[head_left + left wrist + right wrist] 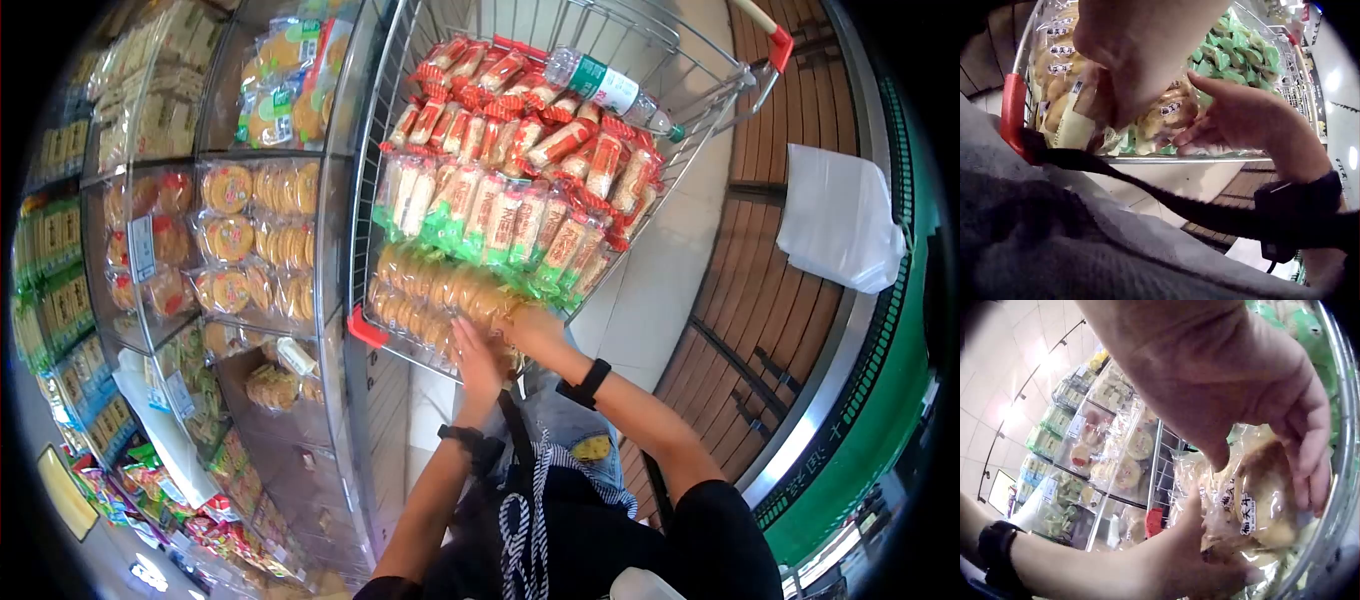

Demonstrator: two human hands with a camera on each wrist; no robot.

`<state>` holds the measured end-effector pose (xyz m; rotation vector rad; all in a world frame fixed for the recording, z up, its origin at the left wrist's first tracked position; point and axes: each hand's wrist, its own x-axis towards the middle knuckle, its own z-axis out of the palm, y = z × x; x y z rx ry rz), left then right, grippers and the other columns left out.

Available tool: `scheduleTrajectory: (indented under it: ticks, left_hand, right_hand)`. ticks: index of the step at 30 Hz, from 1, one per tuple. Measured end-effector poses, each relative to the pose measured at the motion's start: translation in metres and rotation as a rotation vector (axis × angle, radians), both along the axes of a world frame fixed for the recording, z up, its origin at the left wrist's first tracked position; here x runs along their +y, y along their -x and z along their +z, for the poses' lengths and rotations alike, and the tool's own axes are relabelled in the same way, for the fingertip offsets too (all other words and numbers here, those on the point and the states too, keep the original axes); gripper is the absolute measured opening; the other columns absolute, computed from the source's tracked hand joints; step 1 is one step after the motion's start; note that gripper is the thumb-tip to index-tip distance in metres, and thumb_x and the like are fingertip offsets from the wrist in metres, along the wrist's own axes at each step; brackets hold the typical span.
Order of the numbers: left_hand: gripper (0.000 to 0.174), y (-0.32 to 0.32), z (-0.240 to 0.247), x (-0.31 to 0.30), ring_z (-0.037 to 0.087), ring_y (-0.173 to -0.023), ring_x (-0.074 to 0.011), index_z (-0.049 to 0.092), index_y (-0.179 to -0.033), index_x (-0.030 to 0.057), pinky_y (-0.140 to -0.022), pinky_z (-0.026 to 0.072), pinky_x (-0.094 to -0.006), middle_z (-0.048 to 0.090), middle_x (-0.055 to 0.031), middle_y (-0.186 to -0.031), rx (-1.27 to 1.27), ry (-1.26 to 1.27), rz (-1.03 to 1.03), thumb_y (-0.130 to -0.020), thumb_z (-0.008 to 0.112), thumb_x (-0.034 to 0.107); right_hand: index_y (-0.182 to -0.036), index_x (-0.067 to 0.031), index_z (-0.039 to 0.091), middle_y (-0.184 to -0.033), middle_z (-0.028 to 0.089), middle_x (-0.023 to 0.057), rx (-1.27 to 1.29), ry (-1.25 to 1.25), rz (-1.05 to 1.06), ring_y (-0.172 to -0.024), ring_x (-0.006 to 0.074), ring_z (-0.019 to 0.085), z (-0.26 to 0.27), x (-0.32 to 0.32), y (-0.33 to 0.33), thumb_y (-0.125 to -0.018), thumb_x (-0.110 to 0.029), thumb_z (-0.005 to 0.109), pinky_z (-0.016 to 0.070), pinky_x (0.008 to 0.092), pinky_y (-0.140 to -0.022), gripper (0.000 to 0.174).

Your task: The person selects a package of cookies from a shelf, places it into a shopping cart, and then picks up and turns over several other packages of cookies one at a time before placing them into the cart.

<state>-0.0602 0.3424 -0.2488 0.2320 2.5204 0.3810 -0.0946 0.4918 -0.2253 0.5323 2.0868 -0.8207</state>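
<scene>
Rows of clear bags of round golden pastries (420,290) lie at the near end of the shopping cart (645,215). My right hand (535,332) is over them at the right, its thumb and curled fingers spanning a pastry pack (1266,500) in the right wrist view. Beside it my left hand (478,355) rests its fairly straight fingers against the near row. In the left wrist view the left hand (1141,50) covers part of the packs. Farther in are rows of green-ended packs (500,215) and red-ended packs (480,130).
A water bottle (610,85) lies across the far red packs. Shelves of packaged pastries (255,235) stand close on the left. On the right, clear plastic bags (840,215) hang by a brown slatted surface (760,290). A red corner cap (366,326) marks the cart's near left corner.
</scene>
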Motion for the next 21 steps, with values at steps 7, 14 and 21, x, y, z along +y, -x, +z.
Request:
scheduleTrajectory:
  ticks: [7,14,21]
  left_hand:
    - [0.097,-0.010,0.006,-0.022,0.013,-0.132,-0.0336,0.013,-0.133,-0.0093,-0.105,0.0127,-0.0479,0.011,-0.0250,-0.141,-0.056,0.122,-0.011,-0.068,0.069,0.036]
    - [0.091,-0.019,-0.007,-0.033,0.014,-0.133,-0.0315,0.020,-0.132,-0.0076,-0.105,0.0152,-0.0466,0.017,-0.0229,-0.141,0.040,0.053,-0.117,-0.069,0.066,0.039]
    - [0.087,-0.021,0.010,-0.045,0.025,-0.129,-0.0289,0.033,-0.127,-0.0056,-0.100,0.0257,-0.0477,0.024,-0.0206,-0.139,0.061,0.076,-0.164,-0.063,0.068,0.042]
  right_hand:
    - [-0.080,-0.0011,0.064,-0.062,0.061,0.0121,-0.234,0.028,0.066,-0.054,0.0258,0.060,-0.034,-0.003,0.003,-0.083,-0.038,0.045,0.0477,0.0382,-0.054,0.042]
    - [-0.086,-0.0031,0.062,-0.064,0.058,0.0109,-0.120,0.348,-0.070,-0.050,0.0202,0.055,-0.060,0.000,-0.007,-0.075,-0.027,0.056,0.0422,0.0311,-0.047,0.027]
    - [-0.078,-0.0009,0.064,-0.058,0.059,0.0154,-0.030,0.217,-0.218,-0.045,0.0220,0.057,-0.120,-0.011,-0.031,-0.082,-0.039,0.047,0.0439,0.0343,-0.042,0.042]
